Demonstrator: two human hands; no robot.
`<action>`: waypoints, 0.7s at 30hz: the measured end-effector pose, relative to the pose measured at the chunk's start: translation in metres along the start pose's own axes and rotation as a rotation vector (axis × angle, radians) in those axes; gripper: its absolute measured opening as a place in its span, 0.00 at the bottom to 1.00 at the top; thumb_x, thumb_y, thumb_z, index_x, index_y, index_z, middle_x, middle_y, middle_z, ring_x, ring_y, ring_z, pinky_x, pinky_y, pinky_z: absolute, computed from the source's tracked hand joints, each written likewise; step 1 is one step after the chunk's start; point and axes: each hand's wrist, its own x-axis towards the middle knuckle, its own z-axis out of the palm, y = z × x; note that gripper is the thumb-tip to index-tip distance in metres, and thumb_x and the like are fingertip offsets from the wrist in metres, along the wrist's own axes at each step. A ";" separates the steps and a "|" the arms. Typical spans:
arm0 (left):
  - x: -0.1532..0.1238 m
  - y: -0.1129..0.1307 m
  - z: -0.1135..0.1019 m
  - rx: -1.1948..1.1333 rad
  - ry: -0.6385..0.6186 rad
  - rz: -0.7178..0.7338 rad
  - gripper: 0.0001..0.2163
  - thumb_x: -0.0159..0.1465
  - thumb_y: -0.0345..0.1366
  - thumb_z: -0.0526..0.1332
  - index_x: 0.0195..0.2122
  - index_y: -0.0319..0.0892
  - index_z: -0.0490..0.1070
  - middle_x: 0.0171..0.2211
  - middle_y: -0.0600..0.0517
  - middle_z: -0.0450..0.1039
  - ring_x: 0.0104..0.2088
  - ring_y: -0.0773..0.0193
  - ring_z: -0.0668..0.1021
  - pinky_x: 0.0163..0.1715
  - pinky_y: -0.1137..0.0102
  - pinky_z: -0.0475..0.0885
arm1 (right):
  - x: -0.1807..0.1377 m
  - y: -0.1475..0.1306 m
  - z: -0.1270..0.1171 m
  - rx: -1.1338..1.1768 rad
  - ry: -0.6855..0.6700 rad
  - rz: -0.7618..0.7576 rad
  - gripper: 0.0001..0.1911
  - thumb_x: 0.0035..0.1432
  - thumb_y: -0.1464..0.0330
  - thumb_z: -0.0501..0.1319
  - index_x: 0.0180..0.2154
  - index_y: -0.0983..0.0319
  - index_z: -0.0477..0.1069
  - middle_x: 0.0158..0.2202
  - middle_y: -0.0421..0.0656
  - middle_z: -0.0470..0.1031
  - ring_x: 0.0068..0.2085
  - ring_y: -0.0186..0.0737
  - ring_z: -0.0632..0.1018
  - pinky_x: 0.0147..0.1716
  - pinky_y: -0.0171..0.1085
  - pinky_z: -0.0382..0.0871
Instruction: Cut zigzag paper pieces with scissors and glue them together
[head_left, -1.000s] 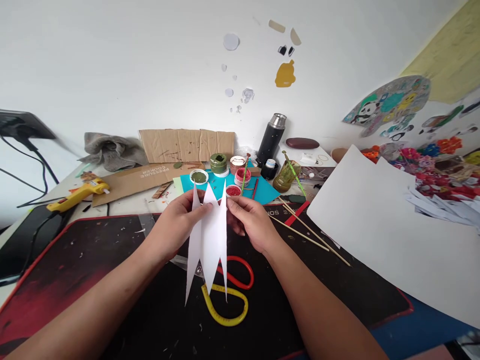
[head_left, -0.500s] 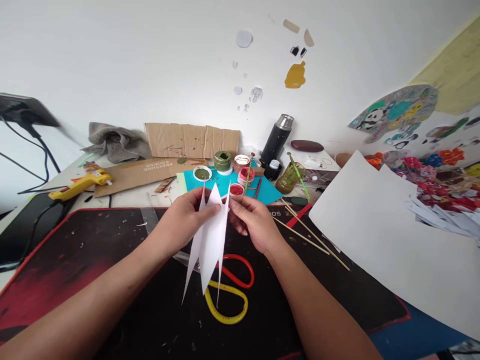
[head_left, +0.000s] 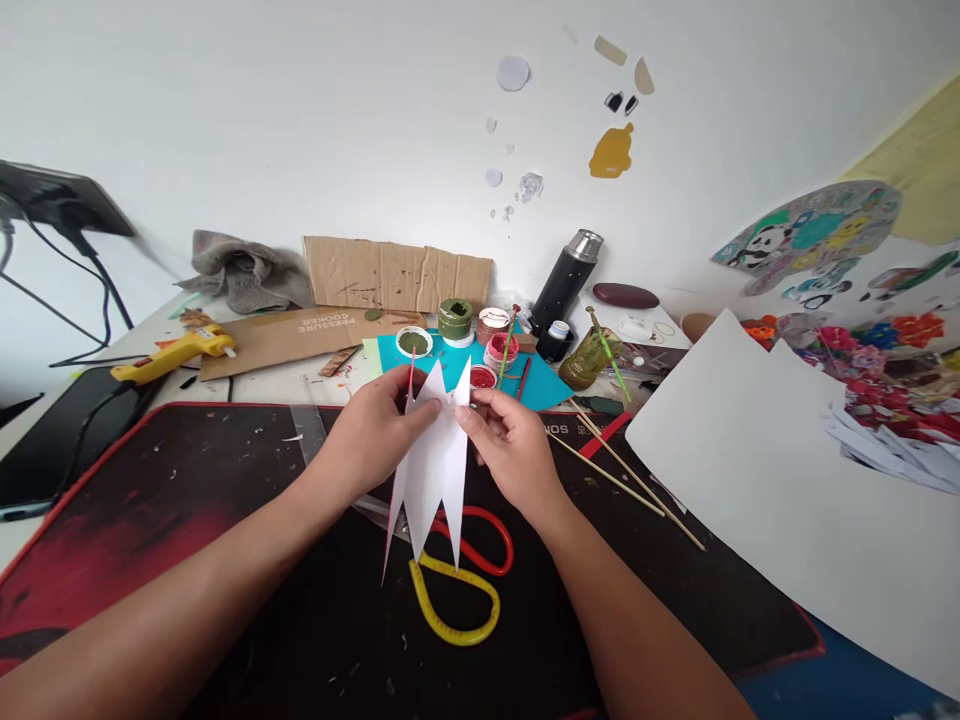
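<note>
Between my hands is a folded piece of white paper with pointed, zigzag-cut ends at top and bottom. A reddish tint shows on its left flap. My left hand pinches it from the left, thumb flat on the front. On the right edge, my right hand grips the paper between thumb and fingers; some fingertips are hidden behind it. Underneath lies a pair of scissors with one yellow and one red handle, its blades partly covered by the paper and my left hand.
A black mat covers the front of the table. Behind it stand paint jars on blue sheets, a black thermos and a jar of murky liquid. Wooden sticks and a large white sheet lie right, a yellow glue gun left.
The right flap of the paper has turned to face me more, with my right thumb now on its front. The left flap's reddish side has come into view. The camera view has shifted slightly.
</note>
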 end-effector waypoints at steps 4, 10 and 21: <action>0.001 0.000 0.000 0.041 -0.018 0.004 0.12 0.63 0.48 0.65 0.40 0.47 0.78 0.35 0.49 0.84 0.35 0.50 0.81 0.32 0.62 0.71 | -0.002 0.001 0.001 -0.041 -0.006 -0.029 0.20 0.67 0.50 0.68 0.48 0.59 0.80 0.28 0.39 0.72 0.26 0.38 0.69 0.25 0.38 0.65; 0.001 0.000 0.001 0.090 -0.006 0.016 0.13 0.63 0.48 0.64 0.41 0.47 0.78 0.36 0.49 0.84 0.35 0.49 0.81 0.33 0.61 0.70 | -0.005 -0.004 0.001 -0.161 0.026 -0.154 0.15 0.69 0.54 0.66 0.46 0.58 0.83 0.31 0.41 0.76 0.28 0.40 0.73 0.30 0.39 0.67; -0.001 0.005 -0.001 0.090 -0.016 0.030 0.13 0.64 0.51 0.63 0.36 0.47 0.76 0.33 0.50 0.82 0.34 0.51 0.80 0.33 0.61 0.69 | -0.007 -0.004 0.000 -0.246 0.030 -0.200 0.16 0.71 0.53 0.66 0.49 0.57 0.85 0.36 0.45 0.83 0.33 0.44 0.79 0.34 0.41 0.71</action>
